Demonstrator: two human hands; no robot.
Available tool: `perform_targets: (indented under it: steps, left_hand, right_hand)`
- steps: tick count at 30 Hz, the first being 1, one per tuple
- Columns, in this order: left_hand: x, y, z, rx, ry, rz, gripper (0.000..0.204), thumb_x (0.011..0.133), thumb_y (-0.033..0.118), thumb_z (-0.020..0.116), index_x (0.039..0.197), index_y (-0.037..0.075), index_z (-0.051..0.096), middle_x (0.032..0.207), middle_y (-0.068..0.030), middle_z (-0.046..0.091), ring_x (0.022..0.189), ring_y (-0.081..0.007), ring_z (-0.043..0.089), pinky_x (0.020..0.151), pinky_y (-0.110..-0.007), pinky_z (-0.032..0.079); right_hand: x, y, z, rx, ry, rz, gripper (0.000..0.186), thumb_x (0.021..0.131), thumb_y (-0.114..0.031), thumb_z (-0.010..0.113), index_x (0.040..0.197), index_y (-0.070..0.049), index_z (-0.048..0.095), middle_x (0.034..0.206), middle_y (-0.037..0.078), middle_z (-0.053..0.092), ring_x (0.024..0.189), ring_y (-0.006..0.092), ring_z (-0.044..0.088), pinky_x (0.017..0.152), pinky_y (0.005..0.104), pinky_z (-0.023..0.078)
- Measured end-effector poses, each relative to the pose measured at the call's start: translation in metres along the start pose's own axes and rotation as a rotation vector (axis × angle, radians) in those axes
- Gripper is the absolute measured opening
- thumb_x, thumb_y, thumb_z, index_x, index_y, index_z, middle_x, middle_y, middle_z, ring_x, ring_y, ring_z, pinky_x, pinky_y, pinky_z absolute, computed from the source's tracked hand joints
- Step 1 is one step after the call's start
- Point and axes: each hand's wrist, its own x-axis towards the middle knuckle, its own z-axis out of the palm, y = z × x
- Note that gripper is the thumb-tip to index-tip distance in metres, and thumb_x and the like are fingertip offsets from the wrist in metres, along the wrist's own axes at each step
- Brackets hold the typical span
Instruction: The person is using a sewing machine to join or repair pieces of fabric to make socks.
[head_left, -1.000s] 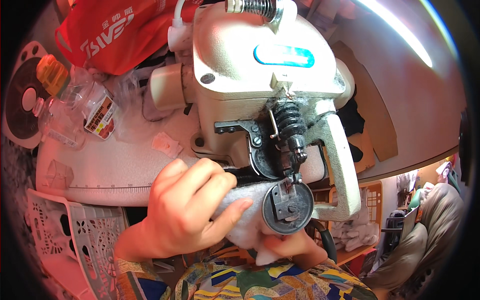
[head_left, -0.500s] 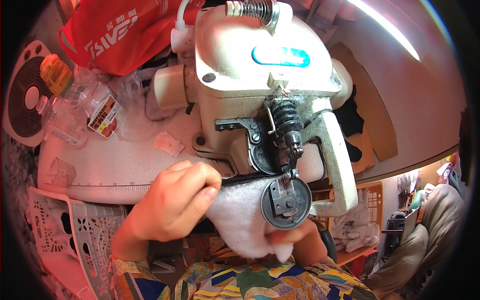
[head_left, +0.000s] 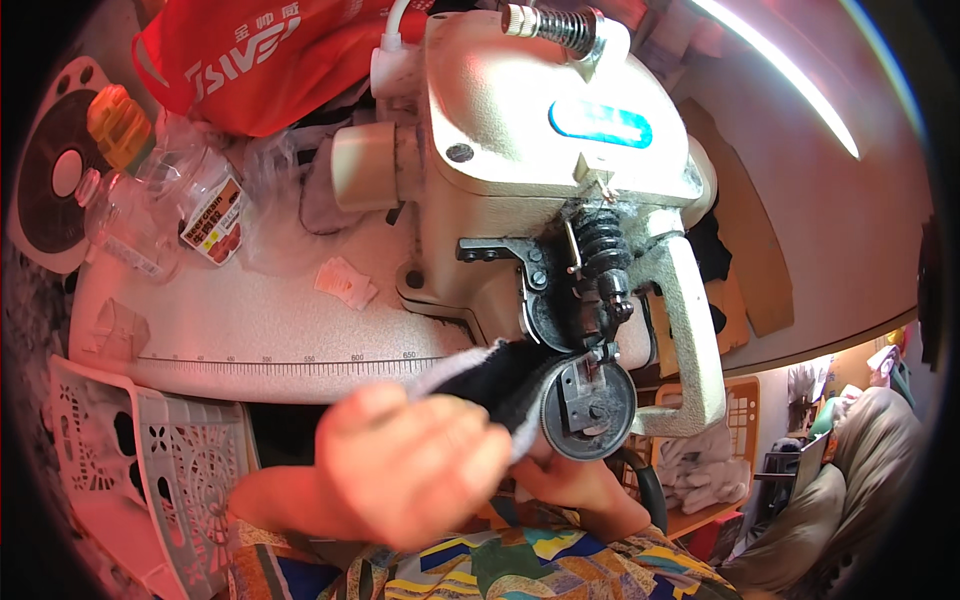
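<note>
A fuzzy fabric piece (head_left: 487,383), black on one face with a whitish-grey fleece edge, runs into the sewing machine beside its round dark metal disc (head_left: 608,436). My left hand (head_left: 410,465) is blurred, its fingers curled over the near left part of the fabric, lifting it in a fold. Below the disc, my right hand (head_left: 570,485) touches the fabric's lower edge; the disc and cloth hide its fingertips. The cream sewing machine (head_left: 530,130) has a black spring-loaded arm (head_left: 604,245) reaching down to the disc.
A white plastic basket (head_left: 195,470) stands at left, below the table edge with its ruler strip (head_left: 300,366). Clear plastic containers (head_left: 205,215), an orange cap (head_left: 120,130) and a red bag (head_left: 240,60) lie behind. White fleece pieces (head_left: 705,465) fill an orange crate at right.
The fabric has turned from its white fleece face to its black face. My left hand has moved right and nearer to me. The whole view has shifted slightly, so the machine appears farther right.
</note>
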Motion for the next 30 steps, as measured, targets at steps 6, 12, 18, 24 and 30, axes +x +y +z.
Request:
perform_targets:
  steps: [6,12,18,24,30]
  left_hand:
    - [-0.007,0.013,0.011,0.142,0.116,0.167,0.013,0.083,0.014,0.062,0.095,0.008,0.059,0.073,-0.0018,0.065,0.075,-0.0117,0.067,0.072,-0.024,0.034]
    - [-0.009,0.007,0.014,0.086,0.163,0.093,0.02,0.078,0.011,0.064,0.096,0.004,0.06,0.076,-0.0079,0.066,0.064,-0.0131,0.063,0.06,-0.025,0.035]
    - [-0.003,-0.006,0.009,0.043,0.089,-0.084,0.022,0.072,0.006,0.069,0.092,0.001,0.062,0.083,-0.0119,0.065,0.06,-0.0213,0.056,0.059,-0.032,0.039]
    - [0.015,-0.008,0.001,-0.059,-0.085,-0.283,0.027,0.066,0.01,0.075,0.087,0.002,0.061,0.086,-0.0104,0.06,0.071,-0.0263,0.053,0.064,-0.034,0.04]
    - [0.017,-0.01,0.005,-0.197,-0.064,-0.325,0.025,0.069,0.01,0.073,0.09,0.003,0.06,0.087,-0.0101,0.059,0.071,-0.0268,0.052,0.068,-0.035,0.039]
  right_hand:
    - [0.028,-0.021,0.009,1.624,0.016,0.349,0.038,0.096,-0.019,0.055,0.13,-0.005,0.048,0.122,0.01,0.054,0.114,0.0182,0.051,0.105,0.0324,0.037]
    - [0.023,-0.015,0.003,1.012,-0.045,0.265,0.049,0.089,-0.016,0.062,0.133,-0.003,0.045,0.132,0.012,0.05,0.121,0.0214,0.048,0.107,0.0358,0.035]
    - [0.008,-0.012,-0.001,0.154,0.029,0.056,0.062,0.077,-0.001,0.061,0.136,-0.001,0.041,0.133,0.014,0.049,0.126,0.023,0.046,0.107,0.0366,0.034]
    - [-0.002,0.007,0.002,0.217,-0.016,0.093,0.054,0.08,0.002,0.055,0.133,-0.001,0.047,0.127,0.011,0.055,0.123,0.0207,0.049,0.106,0.0357,0.035]
    - [-0.002,0.004,0.001,0.191,-0.037,0.099,0.046,0.083,0.0,0.054,0.128,-0.003,0.054,0.128,0.009,0.056,0.123,0.0207,0.048,0.107,0.0363,0.032]
